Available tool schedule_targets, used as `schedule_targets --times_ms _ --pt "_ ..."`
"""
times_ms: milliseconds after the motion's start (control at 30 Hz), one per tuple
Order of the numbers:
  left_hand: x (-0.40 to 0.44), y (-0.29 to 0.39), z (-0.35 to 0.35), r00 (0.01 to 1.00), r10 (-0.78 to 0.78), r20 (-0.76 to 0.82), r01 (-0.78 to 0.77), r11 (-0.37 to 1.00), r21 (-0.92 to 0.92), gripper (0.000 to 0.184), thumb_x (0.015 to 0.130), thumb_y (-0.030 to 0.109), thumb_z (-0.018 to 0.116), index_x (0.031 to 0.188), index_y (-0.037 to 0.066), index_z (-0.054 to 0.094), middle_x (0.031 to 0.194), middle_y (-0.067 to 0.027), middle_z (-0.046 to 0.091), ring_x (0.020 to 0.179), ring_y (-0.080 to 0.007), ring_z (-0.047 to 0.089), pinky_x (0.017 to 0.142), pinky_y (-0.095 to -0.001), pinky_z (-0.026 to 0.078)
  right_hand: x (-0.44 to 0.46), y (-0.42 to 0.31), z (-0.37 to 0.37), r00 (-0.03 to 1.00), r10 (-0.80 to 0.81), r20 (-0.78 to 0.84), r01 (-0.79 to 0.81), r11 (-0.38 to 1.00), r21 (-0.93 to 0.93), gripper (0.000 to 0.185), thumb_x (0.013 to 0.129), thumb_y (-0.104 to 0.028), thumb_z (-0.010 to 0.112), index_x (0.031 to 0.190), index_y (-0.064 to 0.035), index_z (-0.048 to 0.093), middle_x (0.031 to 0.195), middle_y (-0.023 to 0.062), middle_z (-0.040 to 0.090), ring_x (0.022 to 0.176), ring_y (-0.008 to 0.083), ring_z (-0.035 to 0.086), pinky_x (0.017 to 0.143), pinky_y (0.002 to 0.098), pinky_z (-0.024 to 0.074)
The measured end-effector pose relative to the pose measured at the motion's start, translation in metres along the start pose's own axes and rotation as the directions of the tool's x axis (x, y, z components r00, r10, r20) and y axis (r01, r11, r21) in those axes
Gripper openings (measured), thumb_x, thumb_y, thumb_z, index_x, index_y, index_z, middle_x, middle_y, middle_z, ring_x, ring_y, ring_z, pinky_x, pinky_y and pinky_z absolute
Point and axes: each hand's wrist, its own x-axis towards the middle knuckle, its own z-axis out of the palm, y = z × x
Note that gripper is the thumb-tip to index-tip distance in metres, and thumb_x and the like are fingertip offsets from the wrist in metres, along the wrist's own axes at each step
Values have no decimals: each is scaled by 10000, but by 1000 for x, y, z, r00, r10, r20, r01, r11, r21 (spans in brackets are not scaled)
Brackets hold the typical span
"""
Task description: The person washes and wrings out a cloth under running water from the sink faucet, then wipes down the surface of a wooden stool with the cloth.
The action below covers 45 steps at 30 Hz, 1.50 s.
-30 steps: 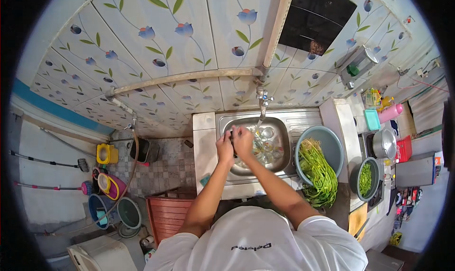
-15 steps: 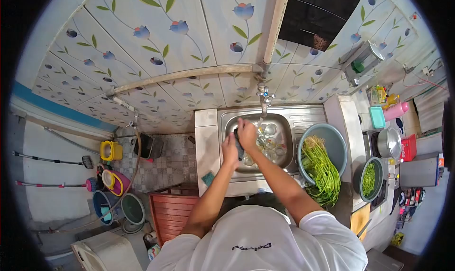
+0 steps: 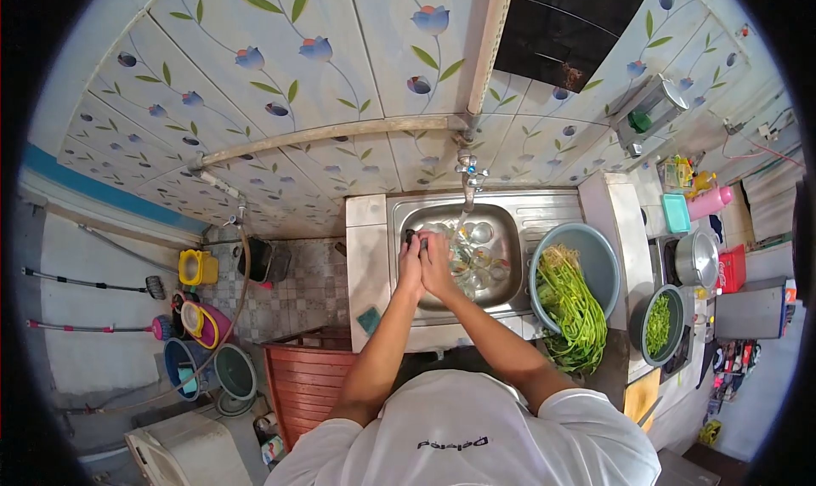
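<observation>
Over the left side of the steel sink [image 3: 520, 261], my left hand [image 3: 410, 267] and my right hand [image 3: 437, 269] are pressed together. Both are closed around a small dark item [image 3: 410, 235], perhaps a cloth or scrubber; my fingers hide most of it. Several clear glasses [image 3: 481, 233] lie in the basin just right of my hands. Above them is the tap [image 3: 468, 180], with what looks like a thin stream of water below its spout.
A green scouring pad [image 3: 369, 319] lies on the counter's left edge. Right of the sink, a grey-blue basin [image 3: 609, 256] holds leafy green vegetables [image 3: 575, 307]. Farther right are a bowl of chopped greens [image 3: 659, 323] and a metal pot [image 3: 696, 259]. A red slatted piece [image 3: 306, 384] stands lower left.
My right hand has come down and left against my left hand. The dark item, earlier showing between my hands, is now mostly covered by them.
</observation>
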Motion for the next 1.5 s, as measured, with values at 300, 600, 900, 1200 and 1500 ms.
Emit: schedule_targets --times_ms 300,600,900,1200,1500 --pt "-2 -9 -8 971 -235 40 221 950 221 325 922 289 460 1133 42 475 1059 -100 570 961 -225 563 817 -360 472 50 114 -14 677 729 98 -696 593 404 110 832 -87 479 849 -19 564 769 60 573 651 156 535 564 324 425" --pt "114 -47 21 895 -446 1 445 891 -92 311 904 333 491 985 36 534 871 -129 599 726 -256 590 713 -408 502 21 72 -33 906 423 -31 -385 851 357 67 834 -93 574 790 -46 556 702 -13 541 608 66 471 528 241 383" --pt "128 -66 52 932 -354 -70 330 914 -237 253 920 232 440 952 5 547 841 -96 608 753 -210 585 679 -357 499 14 71 -69 598 800 48 -543 360 759 84 845 -124 568 854 -41 553 758 8 535 612 89 476 552 225 385" --pt "63 -40 40 975 89 -206 8 904 428 283 897 201 483 1088 -4 519 927 -85 593 775 -215 576 677 -367 480 84 101 -17 689 723 53 -494 415 764 221 741 -9 551 960 -35 529 898 60 544 783 154 515 728 268 425" --pt "118 -66 31 902 -431 -25 416 883 -216 191 876 205 449 914 42 542 821 -77 572 651 -220 544 603 -391 463 22 50 -43 900 359 -249 -224 868 443 323 740 68 521 1050 -21 508 989 72 530 894 169 525 825 288 414"
